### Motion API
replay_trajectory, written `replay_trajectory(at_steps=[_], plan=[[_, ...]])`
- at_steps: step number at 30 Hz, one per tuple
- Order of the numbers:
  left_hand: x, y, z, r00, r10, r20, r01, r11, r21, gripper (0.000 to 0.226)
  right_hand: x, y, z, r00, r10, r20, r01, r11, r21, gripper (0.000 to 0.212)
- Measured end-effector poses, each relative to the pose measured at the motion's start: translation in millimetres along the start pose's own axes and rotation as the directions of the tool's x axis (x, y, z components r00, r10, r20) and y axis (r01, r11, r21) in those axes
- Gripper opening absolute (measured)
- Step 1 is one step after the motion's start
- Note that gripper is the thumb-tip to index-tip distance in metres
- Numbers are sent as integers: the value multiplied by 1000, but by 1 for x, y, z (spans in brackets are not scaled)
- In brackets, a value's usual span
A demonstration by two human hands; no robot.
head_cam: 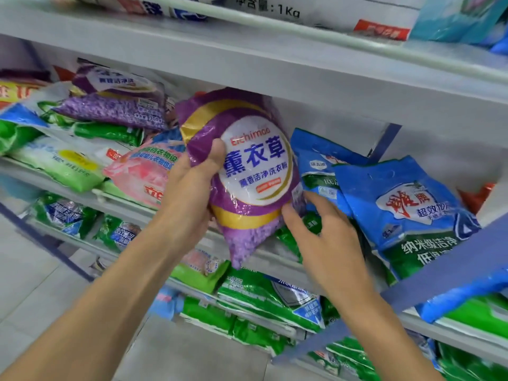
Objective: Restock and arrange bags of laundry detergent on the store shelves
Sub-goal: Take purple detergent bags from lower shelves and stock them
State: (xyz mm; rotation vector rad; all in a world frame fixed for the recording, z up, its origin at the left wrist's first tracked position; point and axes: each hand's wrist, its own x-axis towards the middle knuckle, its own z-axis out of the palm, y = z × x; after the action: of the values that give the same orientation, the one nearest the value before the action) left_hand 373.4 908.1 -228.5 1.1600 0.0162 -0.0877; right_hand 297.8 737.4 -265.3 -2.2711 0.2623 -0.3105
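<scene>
A purple detergent bag (247,171) with a white oval label stands upright at the front of the middle shelf (275,257). My left hand (189,182) grips its left side, thumb across the front. My right hand (327,237) touches the bag's lower right corner with spread fingers, and lies over a blue and green bag. Two blue bags (406,210) lean just to the right. Another purple bag (115,103) lies on a pile to the left.
Green, white and pink bags (143,171) are piled at the left of the middle shelf. Green bags (264,298) fill the lower shelves. White bags (275,9) sit on the top shelf. A blue shelf bracket (453,270) crosses at the right. Grey floor tiles lie lower left.
</scene>
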Motion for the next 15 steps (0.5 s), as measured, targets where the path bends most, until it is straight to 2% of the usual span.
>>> replay_trajectory(at_steps=[1,3,5,6,7,8,9,11,13,15], plan=[[-7,3,-8,1000,-21,13,21,1000,3,28,-1,-8,-2,996,40,75,-54,979,195,55],[-23,6,-21,997,-77,20,77,997,-1,30,-3,-17,-6,957,68,283,-208,839,503,55],[-37,9,-32,992,-128,20,128,992,-7,32,-9,-24,-11,877,66,475,-371,722,584,64],[-45,12,-36,987,-157,28,157,988,-7,32,-15,-30,-14,824,65,564,-445,689,572,61],[-52,14,-40,983,-180,34,180,984,-9,34,-21,-33,-15,782,64,620,-498,662,560,48],[-59,18,-42,979,-201,35,202,979,-19,36,-29,-35,-17,759,77,646,-544,620,565,35],[-67,21,-44,974,-225,30,226,974,-33,41,-39,-38,-18,751,99,652,-579,572,580,31],[-87,31,-44,963,-268,38,271,960,-71,50,-57,-45,-25,754,153,639,-612,517,599,45],[-110,40,-38,942,-319,103,328,942,-77,55,-76,-53,-37,777,211,593,-607,502,617,61],[-138,50,-30,901,-394,181,407,913,-38,62,-95,-63,-54,793,268,547,-603,477,639,62]])
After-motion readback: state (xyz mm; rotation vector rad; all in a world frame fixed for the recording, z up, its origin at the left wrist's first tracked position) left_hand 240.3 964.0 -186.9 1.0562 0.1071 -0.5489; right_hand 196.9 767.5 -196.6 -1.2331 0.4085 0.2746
